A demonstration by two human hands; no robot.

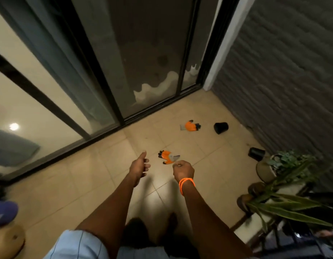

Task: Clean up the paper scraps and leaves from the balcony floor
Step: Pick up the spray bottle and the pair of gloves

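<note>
Two orange gloves (pixel 191 126) on floor (pixel 98 174), two black pots (pixel 220 127), left hand (pixel 140 165) relaxed, right hand (pixel 183 170) curled, empty

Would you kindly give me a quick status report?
Left hand open, empty. Right hand curled; grip contents unclear. No scraps or leaves visible on floor. Orange gloves lying ahead.

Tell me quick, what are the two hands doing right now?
Left hand: open, fingers relaxed with the thumb sticking up, holding nothing.
Right hand: fingers curled downward; whether they pinch something small cannot be told.
</note>
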